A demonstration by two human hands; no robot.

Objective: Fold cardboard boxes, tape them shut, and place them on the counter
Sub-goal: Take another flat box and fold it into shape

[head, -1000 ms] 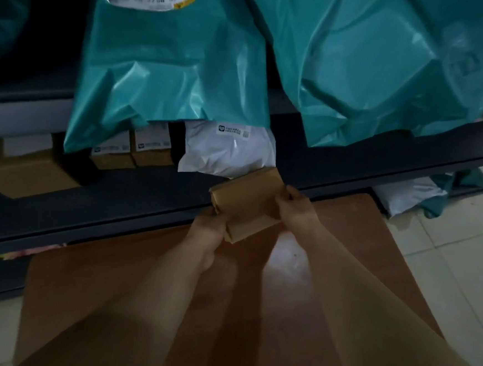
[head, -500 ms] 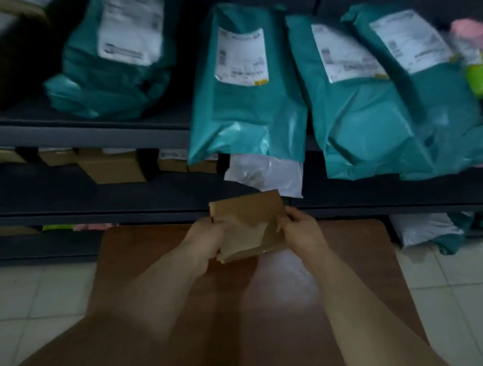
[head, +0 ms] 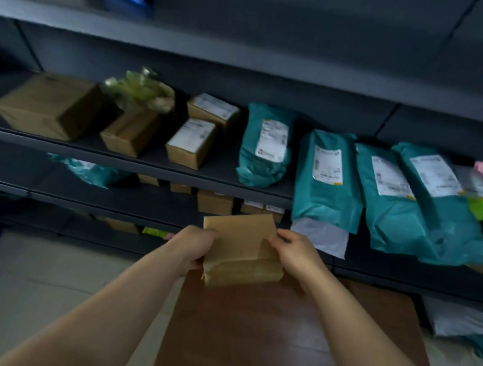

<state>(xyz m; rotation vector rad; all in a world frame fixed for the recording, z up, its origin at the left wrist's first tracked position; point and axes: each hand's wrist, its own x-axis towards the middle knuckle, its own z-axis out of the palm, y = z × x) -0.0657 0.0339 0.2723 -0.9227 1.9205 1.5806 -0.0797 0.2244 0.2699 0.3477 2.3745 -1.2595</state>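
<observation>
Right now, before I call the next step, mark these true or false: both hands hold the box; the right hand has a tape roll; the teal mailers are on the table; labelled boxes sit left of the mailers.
1. The left hand and the right hand both hold the small cardboard box. True.
2. The right hand holds a tape roll. False: it pinches the right edge of the cardboard box, and no tape shows in this view.
3. The teal mailer bags lie on the table. False: they sit on the dark shelf behind the wooden table.
4. Labelled boxes sit on that shelf, to the left of the teal mailer bags. True.
</observation>
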